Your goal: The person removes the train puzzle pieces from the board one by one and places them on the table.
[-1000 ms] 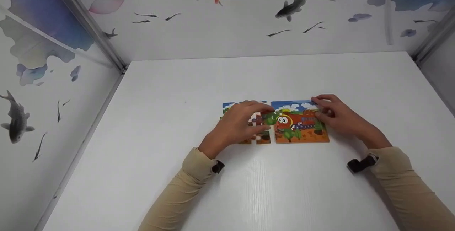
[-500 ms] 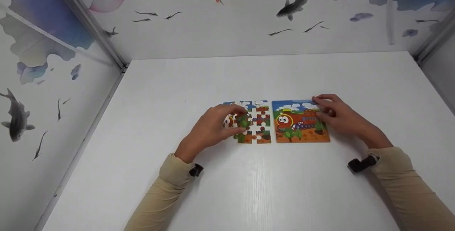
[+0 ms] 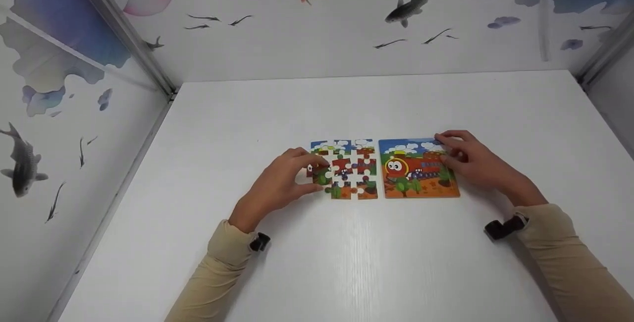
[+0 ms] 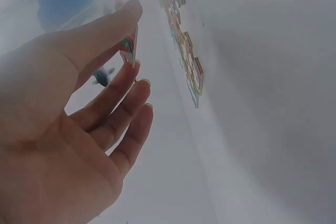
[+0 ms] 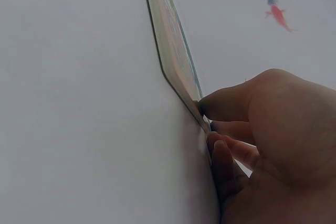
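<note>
My left hand (image 3: 280,181) pinches a jigsaw piece (image 3: 322,177) with green on it between thumb and fingers. In the left wrist view this piece (image 4: 129,50) is held edge-on, off the table. Just beyond it lie several loose jigsaw pieces (image 3: 366,167), set out in rows with small gaps. They show parts of a red train, sky and orange ground; my left fingers hide some on the left. My right hand (image 3: 480,166) holds the right edge of a square train picture board (image 3: 421,173). The right wrist view shows my thumb on that board's (image 5: 176,40) edge.
The white table (image 3: 317,257) runs back to a white wall (image 3: 317,39) printed with fish. Another printed wall (image 3: 44,138) stands along the left. A narrow gap separates the loose pieces from the board.
My left hand has moved left with the jigsaw piece, from beside the board to the left side of the loose pieces, uncovering the right-hand ones. My right hand and the board stay put.
</note>
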The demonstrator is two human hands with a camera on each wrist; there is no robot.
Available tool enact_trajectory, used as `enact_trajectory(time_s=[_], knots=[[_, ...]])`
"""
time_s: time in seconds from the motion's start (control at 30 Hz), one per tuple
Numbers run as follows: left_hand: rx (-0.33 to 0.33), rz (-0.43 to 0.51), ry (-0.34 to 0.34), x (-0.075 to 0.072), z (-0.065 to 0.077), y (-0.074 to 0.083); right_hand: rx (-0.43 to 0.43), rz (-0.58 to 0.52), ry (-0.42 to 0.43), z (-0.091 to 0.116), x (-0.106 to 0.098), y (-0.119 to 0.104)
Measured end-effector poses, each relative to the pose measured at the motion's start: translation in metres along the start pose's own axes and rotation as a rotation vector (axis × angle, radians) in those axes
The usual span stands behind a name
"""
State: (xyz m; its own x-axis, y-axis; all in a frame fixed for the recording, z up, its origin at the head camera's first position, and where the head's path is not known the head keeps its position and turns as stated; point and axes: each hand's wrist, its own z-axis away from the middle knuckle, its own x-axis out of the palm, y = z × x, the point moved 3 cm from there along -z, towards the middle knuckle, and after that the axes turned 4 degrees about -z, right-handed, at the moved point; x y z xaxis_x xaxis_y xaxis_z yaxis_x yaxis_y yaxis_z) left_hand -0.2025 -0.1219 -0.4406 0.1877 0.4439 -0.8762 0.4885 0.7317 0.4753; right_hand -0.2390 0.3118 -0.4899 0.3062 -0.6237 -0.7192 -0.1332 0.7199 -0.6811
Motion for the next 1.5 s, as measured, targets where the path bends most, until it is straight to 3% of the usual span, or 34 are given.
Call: enact_trajectory(time_s=[0.33,0.67,1.03,1.5], knots=[[-0.045,0.072,-0.066,0.004,0.002,-0.01,0.008,-0.009,-0.01,0.0,0.0,0.001],[-0.056,0.07,-0.147,0.011,0.001,-0.012,-0.006,-0.016,0.001,0.0,0.0,-0.001],[-0.121,0.123,-0.173,0.01,0.003,-0.013,0.003,-0.029,-0.005,0.0,-0.001,-0.001],[-0.093,0.093,-0.196,0.009,0.004,-0.013,0.0,-0.032,-0.003,0.0,-0.001,-0.001]])
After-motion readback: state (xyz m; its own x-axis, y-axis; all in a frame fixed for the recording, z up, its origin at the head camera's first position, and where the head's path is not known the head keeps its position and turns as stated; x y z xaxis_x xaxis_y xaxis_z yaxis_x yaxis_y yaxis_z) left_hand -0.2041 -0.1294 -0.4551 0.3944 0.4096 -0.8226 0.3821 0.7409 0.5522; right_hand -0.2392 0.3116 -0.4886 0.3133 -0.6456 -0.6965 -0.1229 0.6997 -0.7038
